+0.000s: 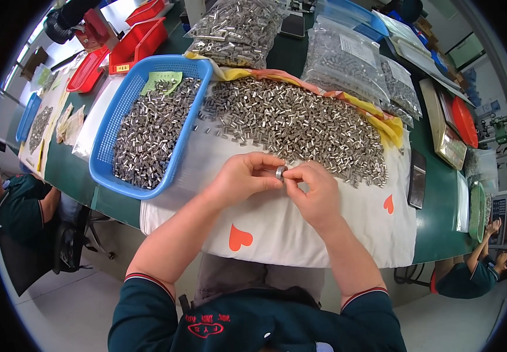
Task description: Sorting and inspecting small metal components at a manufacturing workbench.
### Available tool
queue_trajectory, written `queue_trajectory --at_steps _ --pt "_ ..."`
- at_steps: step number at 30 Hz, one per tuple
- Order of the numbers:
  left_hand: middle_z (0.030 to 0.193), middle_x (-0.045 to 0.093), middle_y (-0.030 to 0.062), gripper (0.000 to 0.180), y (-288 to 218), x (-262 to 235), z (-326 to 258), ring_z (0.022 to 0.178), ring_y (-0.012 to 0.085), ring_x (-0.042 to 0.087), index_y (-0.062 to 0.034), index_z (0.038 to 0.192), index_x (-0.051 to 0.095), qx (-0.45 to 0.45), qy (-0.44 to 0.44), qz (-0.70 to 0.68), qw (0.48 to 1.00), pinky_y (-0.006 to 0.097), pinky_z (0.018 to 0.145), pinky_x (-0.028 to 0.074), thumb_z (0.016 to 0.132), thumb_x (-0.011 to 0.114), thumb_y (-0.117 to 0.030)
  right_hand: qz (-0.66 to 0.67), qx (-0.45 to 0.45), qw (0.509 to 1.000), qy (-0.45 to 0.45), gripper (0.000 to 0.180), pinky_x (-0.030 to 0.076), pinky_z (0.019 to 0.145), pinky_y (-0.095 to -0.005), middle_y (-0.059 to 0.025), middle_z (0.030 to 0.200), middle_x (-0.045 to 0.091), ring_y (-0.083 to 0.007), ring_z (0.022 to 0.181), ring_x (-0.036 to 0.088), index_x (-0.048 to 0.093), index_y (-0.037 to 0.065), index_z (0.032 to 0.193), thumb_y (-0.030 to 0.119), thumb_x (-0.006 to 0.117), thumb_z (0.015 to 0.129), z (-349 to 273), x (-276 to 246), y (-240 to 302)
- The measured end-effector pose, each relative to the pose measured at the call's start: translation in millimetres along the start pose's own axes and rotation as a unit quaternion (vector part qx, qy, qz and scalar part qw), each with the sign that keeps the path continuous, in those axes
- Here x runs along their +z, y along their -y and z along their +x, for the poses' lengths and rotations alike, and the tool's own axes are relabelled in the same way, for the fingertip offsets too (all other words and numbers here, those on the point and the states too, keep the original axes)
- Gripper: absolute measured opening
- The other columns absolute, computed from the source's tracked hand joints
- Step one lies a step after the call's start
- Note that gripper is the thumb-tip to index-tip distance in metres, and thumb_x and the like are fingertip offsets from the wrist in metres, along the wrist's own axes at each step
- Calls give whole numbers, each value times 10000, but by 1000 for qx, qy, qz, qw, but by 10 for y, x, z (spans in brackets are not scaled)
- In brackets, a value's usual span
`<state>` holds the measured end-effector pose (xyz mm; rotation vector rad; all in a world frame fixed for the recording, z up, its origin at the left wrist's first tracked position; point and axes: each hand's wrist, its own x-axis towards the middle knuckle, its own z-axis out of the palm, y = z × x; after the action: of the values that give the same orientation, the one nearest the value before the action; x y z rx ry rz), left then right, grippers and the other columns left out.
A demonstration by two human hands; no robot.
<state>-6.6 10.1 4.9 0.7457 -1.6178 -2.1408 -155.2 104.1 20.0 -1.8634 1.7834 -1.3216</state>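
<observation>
Between my two hands, over the white cloth [291, 234], is a small shiny metal ring-like piece [280, 172]. The thumb and fingers of my left hand [244, 178] pinch it from the left. My right hand [317, 190] has its thumb and forefinger closed on its right side. Just beyond my fingers spreads a wide heap of small silvery metal sleeves [300, 120]. A blue perforated basket [102, 155] to the left holds many similar pieces and a green paper slip [162, 82].
Clear bags of metal parts [236, 29] stand behind the heap, with a yellow-orange cloth strip [391, 130] along its edge. A dark phone [417, 179] lies at the right. Red bins [139, 46] stand at the far left. Other people [21, 202] sit at both sides.
</observation>
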Motion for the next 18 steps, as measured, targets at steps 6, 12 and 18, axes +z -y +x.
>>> queue_trajectory --at_steps 6,12,18 --pt "894 598 43 334 27 0 -1 798 83 573 15 1087 529 2 24 -19 1000 209 708 483 765 618 22 16 14 1000 11 77 459 588 -294 -60 724 591 -206 656 567 596 41 772 18 609 699 8 -81 19" --pt "971 587 59 318 21 24 -2 853 99 571 4 1116 497 -56 95 -66 992 227 735 488 811 582 -17 141 183 962 145 68 438 616 -226 -17 719 600 -87 667 547 611 15 782 33 632 719 76 -262 3" --pt "996 581 66 305 -9 67 -44 870 133 579 -16 1107 498 -101 95 -148 979 266 747 491 810 568 -7 195 263 931 159 128 424 602 -209 9 731 576 -59 660 517 607 20 841 44 638 719 106 -370 -176"
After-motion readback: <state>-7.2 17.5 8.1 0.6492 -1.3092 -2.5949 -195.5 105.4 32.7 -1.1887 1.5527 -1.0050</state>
